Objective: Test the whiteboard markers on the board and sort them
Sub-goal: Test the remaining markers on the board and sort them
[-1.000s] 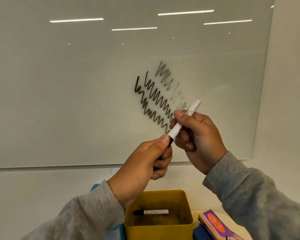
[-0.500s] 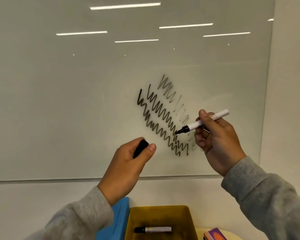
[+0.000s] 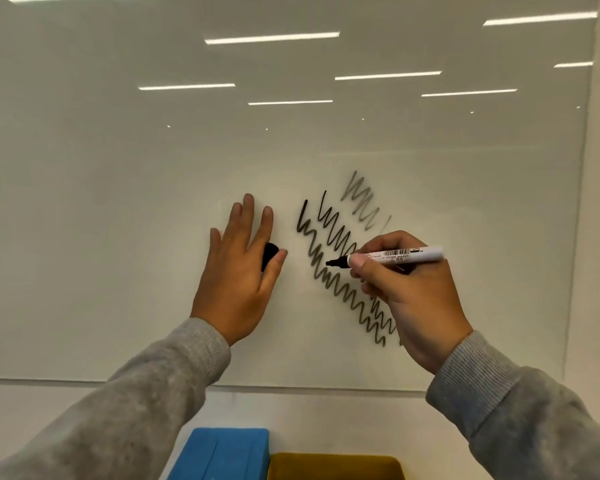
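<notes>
My right hand grips a white whiteboard marker with its black tip bared and pointing left, at or just off the glass whiteboard over the zigzag test lines. My left hand rests flat on the board with fingers spread, left of the scribbles. Its thumb pins the black marker cap against the palm. Three dark or faded zigzags slant down to the right; part of them is hidden behind my right hand.
Below the board, at the bottom edge of the view, stand a blue bin and a yellow bin side by side; their insides are out of view. The board's right edge meets a white wall.
The cap came off the marker and stayed in my left hand, which then moved up and pressed flat on the board. My right hand carried the marker tip to the scribbles.
</notes>
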A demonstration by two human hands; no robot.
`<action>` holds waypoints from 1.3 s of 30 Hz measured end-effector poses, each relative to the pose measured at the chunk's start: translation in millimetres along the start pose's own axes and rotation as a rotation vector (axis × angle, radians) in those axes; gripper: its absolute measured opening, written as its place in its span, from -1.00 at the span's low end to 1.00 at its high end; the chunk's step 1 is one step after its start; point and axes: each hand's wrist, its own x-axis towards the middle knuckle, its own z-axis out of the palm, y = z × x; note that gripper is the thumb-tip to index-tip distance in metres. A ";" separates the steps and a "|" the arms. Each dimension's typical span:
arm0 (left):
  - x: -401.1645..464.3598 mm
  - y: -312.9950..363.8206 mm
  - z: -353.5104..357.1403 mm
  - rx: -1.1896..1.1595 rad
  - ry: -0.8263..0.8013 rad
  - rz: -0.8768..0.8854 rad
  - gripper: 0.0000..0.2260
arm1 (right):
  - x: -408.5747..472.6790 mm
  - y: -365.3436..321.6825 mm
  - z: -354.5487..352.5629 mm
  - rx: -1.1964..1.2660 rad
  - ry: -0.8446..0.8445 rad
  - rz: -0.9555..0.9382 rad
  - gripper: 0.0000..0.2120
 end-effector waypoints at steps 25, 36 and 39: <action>-10.9 -33.0 28.8 0.408 0.080 0.166 -0.40 | 48.3 24.7 46.5 -0.781 -0.044 -0.811 -0.86; -14.0 -32.1 28.7 0.406 0.073 0.159 -0.41 | 33.7 37.8 34.0 -0.853 -0.155 -0.779 -0.85; -14.0 -32.0 28.4 0.409 0.068 0.152 -0.41 | 36.1 34.5 30.6 -0.791 -0.088 -0.758 -0.85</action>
